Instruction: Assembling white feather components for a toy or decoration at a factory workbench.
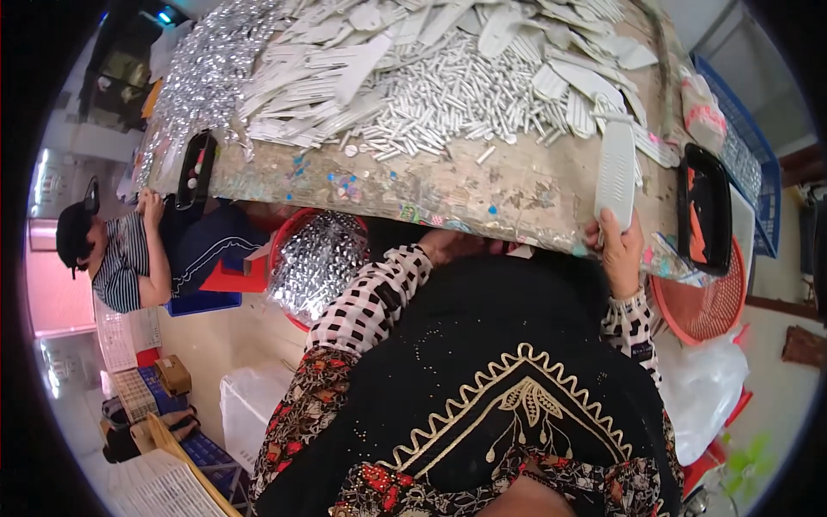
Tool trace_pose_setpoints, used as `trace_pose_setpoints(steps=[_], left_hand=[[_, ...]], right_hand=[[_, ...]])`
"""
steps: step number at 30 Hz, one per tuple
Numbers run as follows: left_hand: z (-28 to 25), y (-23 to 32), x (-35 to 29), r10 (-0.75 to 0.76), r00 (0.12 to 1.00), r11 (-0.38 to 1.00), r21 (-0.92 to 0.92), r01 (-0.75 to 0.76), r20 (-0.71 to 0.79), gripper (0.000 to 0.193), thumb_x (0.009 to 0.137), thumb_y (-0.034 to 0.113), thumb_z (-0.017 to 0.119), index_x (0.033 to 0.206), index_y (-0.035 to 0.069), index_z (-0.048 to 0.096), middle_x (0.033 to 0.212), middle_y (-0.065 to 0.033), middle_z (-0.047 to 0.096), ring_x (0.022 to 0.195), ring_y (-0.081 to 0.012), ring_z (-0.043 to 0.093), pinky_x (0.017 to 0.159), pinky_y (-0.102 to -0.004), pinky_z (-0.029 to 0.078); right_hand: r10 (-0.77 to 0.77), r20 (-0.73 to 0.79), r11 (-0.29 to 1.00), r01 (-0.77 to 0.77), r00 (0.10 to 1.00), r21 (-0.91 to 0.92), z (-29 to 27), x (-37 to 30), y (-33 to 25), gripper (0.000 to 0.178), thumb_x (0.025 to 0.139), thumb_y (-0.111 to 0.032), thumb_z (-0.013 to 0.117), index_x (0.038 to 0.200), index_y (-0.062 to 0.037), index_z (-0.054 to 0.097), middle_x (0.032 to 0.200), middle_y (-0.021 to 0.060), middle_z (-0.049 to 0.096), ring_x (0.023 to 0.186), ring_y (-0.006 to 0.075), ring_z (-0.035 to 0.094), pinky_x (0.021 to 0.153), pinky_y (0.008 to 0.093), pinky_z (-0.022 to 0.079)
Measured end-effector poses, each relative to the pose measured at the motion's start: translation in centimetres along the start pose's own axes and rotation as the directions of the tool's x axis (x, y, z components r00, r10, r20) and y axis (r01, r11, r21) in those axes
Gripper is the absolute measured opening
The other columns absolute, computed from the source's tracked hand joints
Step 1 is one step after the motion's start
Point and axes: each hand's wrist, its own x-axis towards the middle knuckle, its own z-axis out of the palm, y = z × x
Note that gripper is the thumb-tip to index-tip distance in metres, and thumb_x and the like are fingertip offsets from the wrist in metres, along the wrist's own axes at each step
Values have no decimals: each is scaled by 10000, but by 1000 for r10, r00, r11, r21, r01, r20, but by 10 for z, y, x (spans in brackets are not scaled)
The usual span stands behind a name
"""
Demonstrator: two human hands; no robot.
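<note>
Head view: co-worker (129, 263) at far left, hands near the left tray (195, 172); tray sits at the table's (431, 188) left end, probably to be reachable from that side. Silver heap (211, 73) behind it. White pieces (332, 73) and rods (439, 95) pile along the far side, likely set back so the near strip serves as working space. Red tub (277, 234) of shiny bagged stuff stands below the table edge, close to the left arm, seemingly to save tabletop. Left hand (446, 246) is at the near edge, partly hidden by it; cannot tell whether its fingers grasp anything. Right hand (618, 246) pinches the near end of one long white piece (615, 168), thumb on top, other fingers mostly hidden; end hold leaves most of its ribbed face uncovered. Piece points away from the body, over the table's right part, far end by the pile; contact with the wood unclear. Right tray (692, 246) stands at the right end, red basket (702, 314) lower down.

Edges: near edge bows across, left hand and right wrist close to it. Open room: stained strip from left tray to held piece, few loose rods. Right side tighter: tray just beyond the piece.
</note>
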Motion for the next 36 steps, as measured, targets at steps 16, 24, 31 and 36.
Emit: trace_pose_setpoints(steps=[16,24,31,36], left_hand=[[-32,11,-80,345,938,915,-235,-328,35,415,1023,343,344,1288,54,478,1213,-148,584,1069,-296,583,951,-465,481],[-207,-24,-119,631,729,416,-677,-607,-266,189,904,103,550,1031,-33,587,1084,-196,599,1042,-325,572,971,-482,461],[-378,-216,-134,-43,598,640,-481,-598,-800,219,871,192,547,971,11,621,792,-152,630,660,-283,635,576,-351,558],[-407,-341,-132,168,607,942,-55,-332,-776,220,856,177,572,1022,67,666,707,-101,590,580,-219,576,517,-314,502]], right_hand=[[-1,-8,999,1,1000,46,11,-33,7,242,954,-252,571,1032,-29,520,714,39,590,545,82,525,512,209,413],[-31,26,999,31,999,-18,29,-56,24,255,963,-290,545,1034,-46,534,712,46,612,535,89,548,491,209,409],[-62,57,995,66,996,-73,49,-87,22,267,965,-311,538,1010,-48,541,707,45,608,523,83,538,481,204,398],[-70,45,991,75,997,-108,56,-99,38,263,964,-315,538,996,-53,545,704,42,606,517,83,536,471,202,394]])
